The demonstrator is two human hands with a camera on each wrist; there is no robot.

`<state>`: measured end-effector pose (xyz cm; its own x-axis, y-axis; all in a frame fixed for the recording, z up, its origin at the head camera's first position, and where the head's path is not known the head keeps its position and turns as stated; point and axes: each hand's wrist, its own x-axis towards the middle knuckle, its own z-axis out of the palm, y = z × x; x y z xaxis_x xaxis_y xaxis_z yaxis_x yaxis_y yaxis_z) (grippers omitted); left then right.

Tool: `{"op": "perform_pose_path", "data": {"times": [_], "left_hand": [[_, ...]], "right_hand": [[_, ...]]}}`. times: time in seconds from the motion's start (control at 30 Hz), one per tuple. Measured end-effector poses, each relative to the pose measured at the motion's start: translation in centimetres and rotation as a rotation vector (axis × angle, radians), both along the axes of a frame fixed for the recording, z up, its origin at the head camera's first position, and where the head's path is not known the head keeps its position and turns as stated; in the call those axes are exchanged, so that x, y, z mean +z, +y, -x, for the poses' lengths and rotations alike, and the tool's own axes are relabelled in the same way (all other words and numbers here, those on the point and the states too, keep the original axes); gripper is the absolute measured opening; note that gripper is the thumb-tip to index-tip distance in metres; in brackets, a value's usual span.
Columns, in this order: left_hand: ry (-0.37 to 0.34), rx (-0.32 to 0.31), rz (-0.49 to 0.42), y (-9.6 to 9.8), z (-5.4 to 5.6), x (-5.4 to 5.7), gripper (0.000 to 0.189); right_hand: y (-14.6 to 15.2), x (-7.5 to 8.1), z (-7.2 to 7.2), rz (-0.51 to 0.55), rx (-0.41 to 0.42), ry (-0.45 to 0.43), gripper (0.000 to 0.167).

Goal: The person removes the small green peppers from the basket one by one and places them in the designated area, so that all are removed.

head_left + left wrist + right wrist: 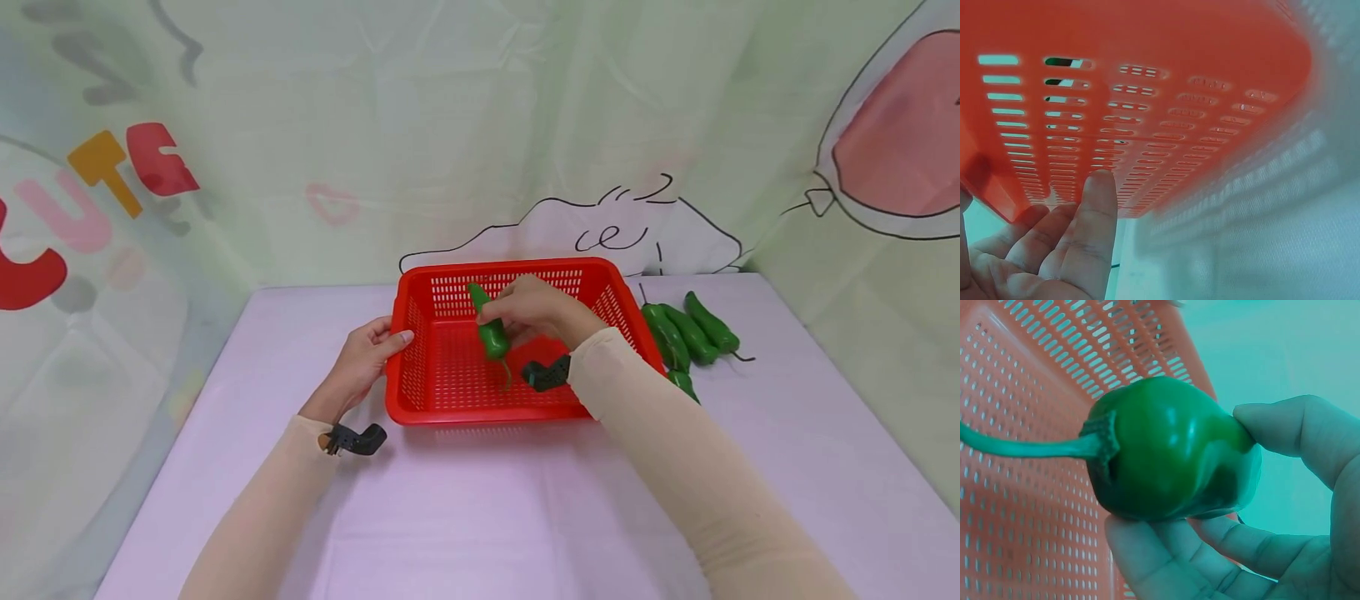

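Observation:
A red plastic basket with slotted walls stands on the table. Inside its rim, my right hand holds a green chili pepper between thumb and fingers, its stem pointing down toward me. The right wrist view shows the pepper close up, with the thumb on one side and fingers on the other. My left hand grips the basket's left side, thumb over the rim. In the left wrist view its fingers press against the outside of the slotted wall.
Several green peppers lie on the table just right of the basket, one partly hidden by the right sleeve. A pale lilac cloth covers the table. Behind hangs a light printed curtain with drawn shapes and letters.

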<state>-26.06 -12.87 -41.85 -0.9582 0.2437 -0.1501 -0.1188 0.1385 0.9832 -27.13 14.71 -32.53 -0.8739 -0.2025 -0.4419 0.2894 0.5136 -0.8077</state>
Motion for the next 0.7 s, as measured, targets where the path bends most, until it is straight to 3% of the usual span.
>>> {"op": "perform_pose_path", "data": {"times": [0.7], "left_hand": [[-0.001,0.001,0.016,0.0,0.0,-0.3,0.059]], "right_hand": [[5.7,2.3,-2.3,0.021,-0.057,0.021,0.038]]}}
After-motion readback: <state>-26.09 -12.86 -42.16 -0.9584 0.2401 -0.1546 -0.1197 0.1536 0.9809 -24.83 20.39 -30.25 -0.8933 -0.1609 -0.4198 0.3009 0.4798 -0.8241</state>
